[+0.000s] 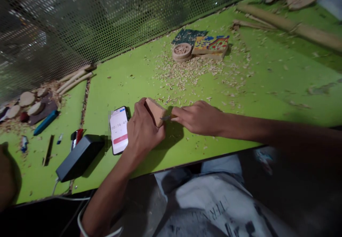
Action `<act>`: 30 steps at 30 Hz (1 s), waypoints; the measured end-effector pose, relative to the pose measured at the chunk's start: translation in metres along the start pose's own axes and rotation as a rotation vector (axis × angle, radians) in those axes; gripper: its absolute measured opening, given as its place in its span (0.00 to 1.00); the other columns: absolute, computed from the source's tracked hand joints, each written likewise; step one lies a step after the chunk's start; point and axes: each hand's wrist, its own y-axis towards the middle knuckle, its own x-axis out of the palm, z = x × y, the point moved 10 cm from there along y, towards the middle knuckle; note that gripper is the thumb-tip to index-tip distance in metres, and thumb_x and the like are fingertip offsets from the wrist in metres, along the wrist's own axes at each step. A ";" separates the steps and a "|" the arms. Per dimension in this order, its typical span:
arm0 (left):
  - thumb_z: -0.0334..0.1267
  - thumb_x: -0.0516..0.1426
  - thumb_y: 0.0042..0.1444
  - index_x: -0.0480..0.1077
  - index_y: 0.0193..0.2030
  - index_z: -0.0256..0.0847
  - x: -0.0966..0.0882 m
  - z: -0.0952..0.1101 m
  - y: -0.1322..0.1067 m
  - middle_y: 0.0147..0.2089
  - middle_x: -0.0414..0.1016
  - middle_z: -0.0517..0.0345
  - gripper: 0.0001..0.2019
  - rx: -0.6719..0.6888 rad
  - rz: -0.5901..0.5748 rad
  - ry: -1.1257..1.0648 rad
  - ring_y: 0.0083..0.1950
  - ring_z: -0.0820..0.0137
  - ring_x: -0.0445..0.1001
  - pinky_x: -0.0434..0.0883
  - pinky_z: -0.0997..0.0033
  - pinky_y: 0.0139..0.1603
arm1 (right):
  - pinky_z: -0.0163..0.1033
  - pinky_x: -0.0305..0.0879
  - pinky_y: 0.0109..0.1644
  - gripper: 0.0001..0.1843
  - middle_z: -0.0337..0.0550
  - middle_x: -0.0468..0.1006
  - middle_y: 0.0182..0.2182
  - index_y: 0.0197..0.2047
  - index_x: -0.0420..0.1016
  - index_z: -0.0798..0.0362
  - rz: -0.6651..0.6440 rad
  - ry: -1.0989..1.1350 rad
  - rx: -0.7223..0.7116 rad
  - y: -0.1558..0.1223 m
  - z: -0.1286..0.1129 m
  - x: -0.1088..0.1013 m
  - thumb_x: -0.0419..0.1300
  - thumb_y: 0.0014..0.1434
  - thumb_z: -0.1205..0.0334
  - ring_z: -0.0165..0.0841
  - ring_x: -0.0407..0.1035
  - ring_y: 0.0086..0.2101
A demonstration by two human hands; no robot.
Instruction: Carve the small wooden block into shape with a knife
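My left hand [144,128] is closed around a small block of pale wood [155,111] over the green table [120,77]. In my right hand [196,117] is a carving knife [166,117], its short blade pointing left against the block's right edge. Most of the knife's handle is hidden by my fingers. Just left of my left hand lies a phone [119,130] with a running timer on its screen. Wood shavings [184,73] are scattered beyond both hands.
A round carved wooden piece [182,52] and a painted wooden block [211,46] sit farther back. A black box-shaped device [80,157] stands at left, near a blue tool [46,122] and wooden discs [27,99]. A long pole [291,25] lies at back right, before a perforated screen [120,20].
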 end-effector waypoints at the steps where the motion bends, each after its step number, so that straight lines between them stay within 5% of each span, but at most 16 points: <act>1: 0.41 0.59 0.54 0.54 0.68 0.34 -0.001 0.000 0.001 0.58 0.72 0.34 0.36 -0.001 -0.002 -0.013 0.58 0.42 0.77 0.77 0.44 0.54 | 0.40 0.43 0.32 0.20 0.47 0.86 0.36 0.55 0.73 0.54 0.008 0.016 0.000 0.000 0.000 -0.001 0.45 0.79 0.53 0.33 0.74 0.30; 8: 0.41 0.58 0.52 0.57 0.65 0.35 -0.004 -0.004 0.008 0.55 0.76 0.37 0.33 -0.053 -0.032 -0.125 0.48 0.48 0.79 0.77 0.47 0.47 | 0.39 0.45 0.31 0.20 0.43 0.83 0.33 0.52 0.75 0.54 0.156 0.126 0.001 0.008 0.009 -0.012 0.46 0.78 0.52 0.30 0.68 0.26; 12: 0.41 0.57 0.51 0.60 0.62 0.35 0.001 -0.005 0.002 0.45 0.76 0.45 0.30 -0.046 -0.103 -0.241 0.39 0.55 0.75 0.73 0.53 0.40 | 0.38 0.49 0.31 0.25 0.39 0.77 0.28 0.47 0.76 0.53 0.415 0.237 0.212 0.006 0.084 -0.044 0.42 0.79 0.50 0.29 0.60 0.24; 14: 0.41 0.57 0.51 0.61 0.61 0.36 0.005 -0.004 0.000 0.42 0.75 0.48 0.30 -0.039 -0.141 -0.314 0.37 0.59 0.72 0.71 0.55 0.39 | 0.38 0.50 0.33 0.22 0.39 0.75 0.28 0.43 0.76 0.53 0.540 0.229 0.302 -0.001 0.115 -0.058 0.48 0.77 0.48 0.29 0.61 0.26; 15: 0.41 0.57 0.50 0.62 0.60 0.36 0.007 -0.004 -0.001 0.41 0.74 0.50 0.29 -0.041 -0.162 -0.369 0.36 0.60 0.71 0.71 0.56 0.39 | 0.38 0.50 0.32 0.20 0.37 0.73 0.26 0.44 0.76 0.53 0.497 0.268 0.296 0.001 0.119 -0.054 0.50 0.77 0.49 0.29 0.60 0.25; 17: 0.40 0.56 0.51 0.64 0.60 0.38 0.015 -0.004 -0.002 0.41 0.73 0.53 0.28 -0.056 -0.225 -0.524 0.37 0.63 0.70 0.70 0.59 0.39 | 0.37 0.49 0.32 0.18 0.35 0.72 0.25 0.44 0.75 0.54 0.410 0.325 0.219 0.005 0.106 -0.044 0.52 0.76 0.51 0.28 0.60 0.24; 23: 0.40 0.58 0.48 0.70 0.50 0.42 0.049 -0.005 -0.010 0.39 0.71 0.55 0.20 -0.192 -0.472 -1.004 0.35 0.68 0.67 0.68 0.69 0.31 | 0.36 0.52 0.34 0.18 0.39 0.79 0.30 0.48 0.73 0.53 0.175 0.388 -0.083 0.005 0.015 -0.015 0.48 0.78 0.50 0.30 0.67 0.28; 30: 0.42 0.63 0.46 0.70 0.54 0.44 0.063 0.014 -0.024 0.43 0.76 0.49 0.25 -0.266 -0.716 -1.278 0.35 0.66 0.74 0.68 0.71 0.24 | 0.36 0.54 0.34 0.19 0.42 0.83 0.33 0.50 0.73 0.54 0.081 0.374 -0.123 0.005 0.003 -0.004 0.47 0.78 0.51 0.32 0.71 0.29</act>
